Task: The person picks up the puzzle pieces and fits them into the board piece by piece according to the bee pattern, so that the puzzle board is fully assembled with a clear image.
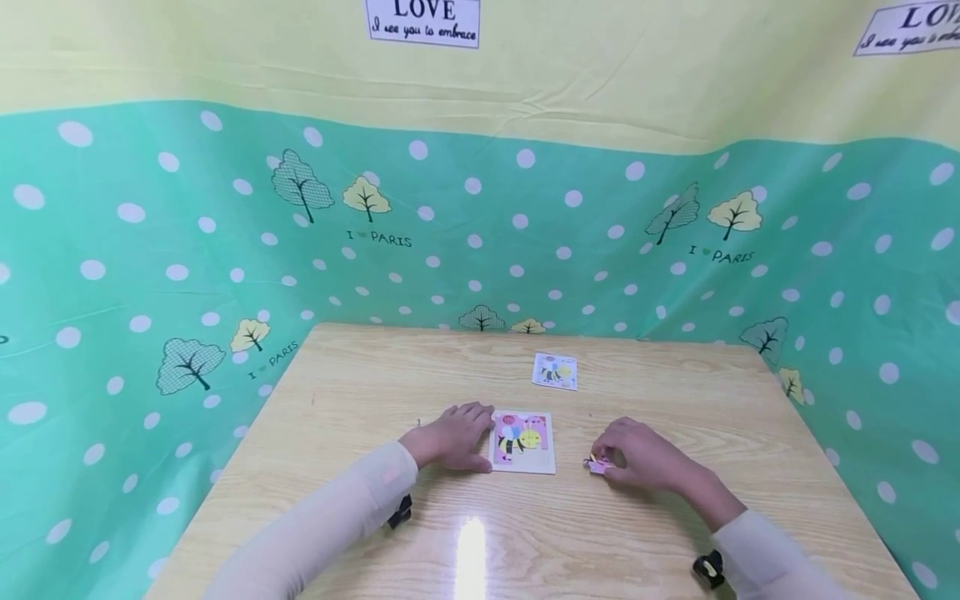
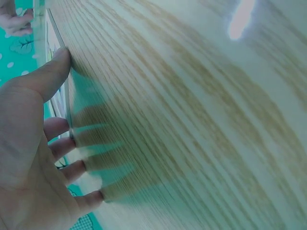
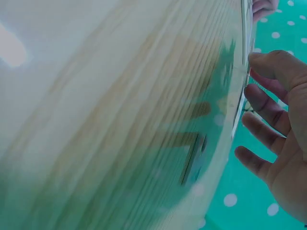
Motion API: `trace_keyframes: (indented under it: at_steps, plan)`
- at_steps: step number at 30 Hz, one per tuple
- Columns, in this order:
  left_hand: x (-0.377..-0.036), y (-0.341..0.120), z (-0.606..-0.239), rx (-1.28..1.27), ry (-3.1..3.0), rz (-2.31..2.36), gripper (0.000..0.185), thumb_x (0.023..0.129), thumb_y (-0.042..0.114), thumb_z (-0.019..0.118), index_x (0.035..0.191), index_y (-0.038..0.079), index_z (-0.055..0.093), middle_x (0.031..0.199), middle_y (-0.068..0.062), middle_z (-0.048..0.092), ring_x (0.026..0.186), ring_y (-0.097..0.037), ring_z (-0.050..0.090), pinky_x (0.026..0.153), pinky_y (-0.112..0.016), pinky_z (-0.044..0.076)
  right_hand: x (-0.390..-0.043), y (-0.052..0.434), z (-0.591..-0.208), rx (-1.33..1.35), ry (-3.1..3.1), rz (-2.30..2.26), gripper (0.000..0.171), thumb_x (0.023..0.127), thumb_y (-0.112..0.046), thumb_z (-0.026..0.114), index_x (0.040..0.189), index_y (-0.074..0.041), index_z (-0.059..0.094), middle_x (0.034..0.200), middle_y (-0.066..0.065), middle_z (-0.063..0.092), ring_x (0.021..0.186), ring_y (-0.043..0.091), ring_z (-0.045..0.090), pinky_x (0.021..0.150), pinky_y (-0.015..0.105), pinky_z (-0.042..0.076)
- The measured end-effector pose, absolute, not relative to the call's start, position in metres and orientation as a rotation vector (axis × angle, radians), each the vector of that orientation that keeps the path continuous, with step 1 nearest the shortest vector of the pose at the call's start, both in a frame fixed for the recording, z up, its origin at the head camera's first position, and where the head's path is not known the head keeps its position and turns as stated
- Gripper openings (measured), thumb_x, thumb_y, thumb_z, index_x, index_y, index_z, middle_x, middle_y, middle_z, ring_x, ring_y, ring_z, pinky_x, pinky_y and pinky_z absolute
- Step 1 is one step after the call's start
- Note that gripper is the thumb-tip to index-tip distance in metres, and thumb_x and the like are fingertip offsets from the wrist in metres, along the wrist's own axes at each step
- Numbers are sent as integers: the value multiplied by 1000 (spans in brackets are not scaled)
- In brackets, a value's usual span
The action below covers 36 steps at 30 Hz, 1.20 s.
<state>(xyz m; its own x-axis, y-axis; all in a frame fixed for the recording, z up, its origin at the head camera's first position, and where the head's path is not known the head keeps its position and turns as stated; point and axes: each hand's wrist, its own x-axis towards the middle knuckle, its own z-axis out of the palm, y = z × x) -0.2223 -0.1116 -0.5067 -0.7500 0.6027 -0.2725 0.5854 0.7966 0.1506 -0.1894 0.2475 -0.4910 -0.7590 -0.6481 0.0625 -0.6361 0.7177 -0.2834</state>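
A small square puzzle board point(image 1: 522, 442) with a pink and yellow bee picture lies flat mid-table. My left hand point(image 1: 480, 438) rests on the table against the board's left edge. In the left wrist view, this hand point(image 2: 67, 92) has its thumb point(image 2: 58, 64) and straight fingers touching the thin edge of the board point(image 2: 69, 108). To the right of the board, my right hand point(image 1: 604, 463) pinches a small pink puzzle piece point(image 1: 596, 465) low on the table. The right wrist view shows that hand point(image 3: 248, 89) with loosely bent fingers point(image 3: 259, 103) at the tabletop.
A small picture card point(image 1: 555, 371) with the same bee lies farther back on the wooden table point(image 1: 420, 375). A green dotted cloth wall point(image 1: 150, 275) surrounds the table on three sides. A glare spot point(image 1: 470, 554) shines near the front edge.
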Motion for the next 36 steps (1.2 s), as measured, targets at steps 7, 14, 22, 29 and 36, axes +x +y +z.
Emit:
trace_keyframes:
  at_steps: [7,14,22,29,36]
  plan:
    - [-222,-111,-505,917,2681,71,79,90,63,65,150,14,46,166,-11,33,153,-32,32,124,-57,32,-196,226,-494,-1087,2838,-441,20,86,-24,80,105,-22,77,97,-14,71,96,8,60,89,38,55]
    - [-223,-111,-504,908,2679,67,80,90,63,66,150,14,46,166,-11,33,153,-32,32,124,-57,31,-197,201,-493,-1079,2826,-453,23,87,-27,79,109,-21,77,102,-10,73,102,12,62,95,43,54]
    - [-222,-112,-503,919,2682,56,80,90,64,65,149,14,47,166,-11,33,153,-32,33,124,-57,32,-199,174,-494,-1083,2809,-426,25,85,-26,79,110,-21,77,100,-8,72,107,16,62,100,46,52]
    - [-222,-111,-503,903,2685,54,80,90,64,64,150,15,46,166,-10,32,154,-30,31,124,-55,32,-203,152,-496,-1104,2776,-402,26,85,-27,77,110,-22,77,102,-7,72,111,19,60,98,46,52]
    - [-223,-111,-504,932,2687,34,80,90,65,64,149,14,47,165,-11,34,152,-32,34,123,-57,33,-206,139,-502,-1143,2770,-331,28,85,-26,75,113,-25,77,99,-9,71,109,19,60,95,44,52]
